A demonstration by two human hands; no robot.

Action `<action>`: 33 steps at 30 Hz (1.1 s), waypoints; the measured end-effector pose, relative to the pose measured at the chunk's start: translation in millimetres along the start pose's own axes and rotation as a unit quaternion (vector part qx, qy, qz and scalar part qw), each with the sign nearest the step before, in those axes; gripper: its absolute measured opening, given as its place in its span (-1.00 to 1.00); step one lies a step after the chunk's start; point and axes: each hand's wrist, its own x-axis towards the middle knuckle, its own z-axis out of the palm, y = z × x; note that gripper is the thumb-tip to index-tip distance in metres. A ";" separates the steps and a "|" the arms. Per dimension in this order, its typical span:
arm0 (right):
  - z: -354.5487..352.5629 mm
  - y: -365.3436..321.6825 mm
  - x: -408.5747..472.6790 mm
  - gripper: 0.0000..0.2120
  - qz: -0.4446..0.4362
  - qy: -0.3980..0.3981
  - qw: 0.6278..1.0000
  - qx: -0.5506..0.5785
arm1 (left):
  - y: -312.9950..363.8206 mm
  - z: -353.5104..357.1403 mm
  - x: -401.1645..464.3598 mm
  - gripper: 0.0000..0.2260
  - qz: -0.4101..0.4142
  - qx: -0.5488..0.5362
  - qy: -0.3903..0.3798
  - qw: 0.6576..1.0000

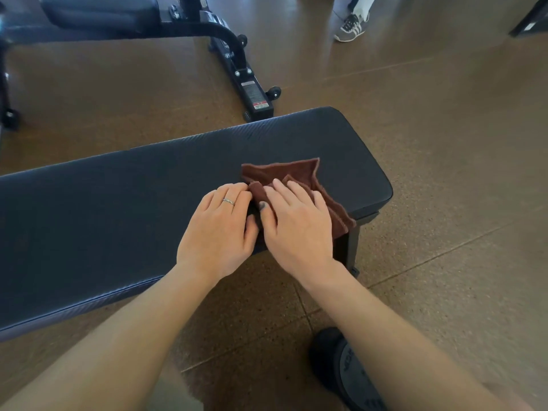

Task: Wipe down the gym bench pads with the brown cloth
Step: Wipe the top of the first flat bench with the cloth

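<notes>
Your single head camera is looking forward and down from close above the surface (148, 197), taking in the floor (444, 173) beyond.

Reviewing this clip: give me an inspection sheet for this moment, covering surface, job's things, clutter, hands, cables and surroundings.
Surface: flat dark bench pad, lying across the view; no visible marks.
Job's things: brown cloth rumpled on the pad's right end, one edge hanging over the near side.
Clutter: dark weight plate on the floor by the right forearm.
Hands: left hand at the cloth's left edge, fingers curled, ring worn; right hand flat on the cloth, fingers straight.
Cables: nothing seen.
Surroundings: brown speckled floor; second bench with wheeled black frame behind; another person's sneaker at top.
</notes>
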 end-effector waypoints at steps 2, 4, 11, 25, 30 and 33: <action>-6.1 19.7 13.4 -0.54 -0.018 -0.020 1.000 -0.011 | -0.6 -0.9 -0.2 -0.66 -0.001 -0.008 -0.004 1.000; -12.5 50.2 39.8 -0.55 0.021 -0.018 0.999 -0.035 | -1.7 -2.0 0.0 -0.67 -0.003 -0.019 -0.005 1.000; -8.4 25.8 54.5 -0.50 0.190 -0.023 0.980 -0.045 | -3.0 -0.8 1.0 -0.65 0.007 -0.018 0.007 1.000; -8.9 29.5 72.4 -0.50 0.224 -0.026 0.973 -0.050 | -5.4 -11.1 1.9 -0.67 -0.017 -0.087 -0.031 0.996; -4.5 -27.0 12.4 -0.55 0.114 -0.035 0.992 -0.043 | -8.5 -12.6 1.7 -0.81 -0.037 -0.117 0.008 0.992; 1.2 -30.6 0.0 -0.47 0.065 -0.070 0.995 -0.036 | -19.1 -16.4 6.0 -0.80 -0.140 -0.079 0.020 0.987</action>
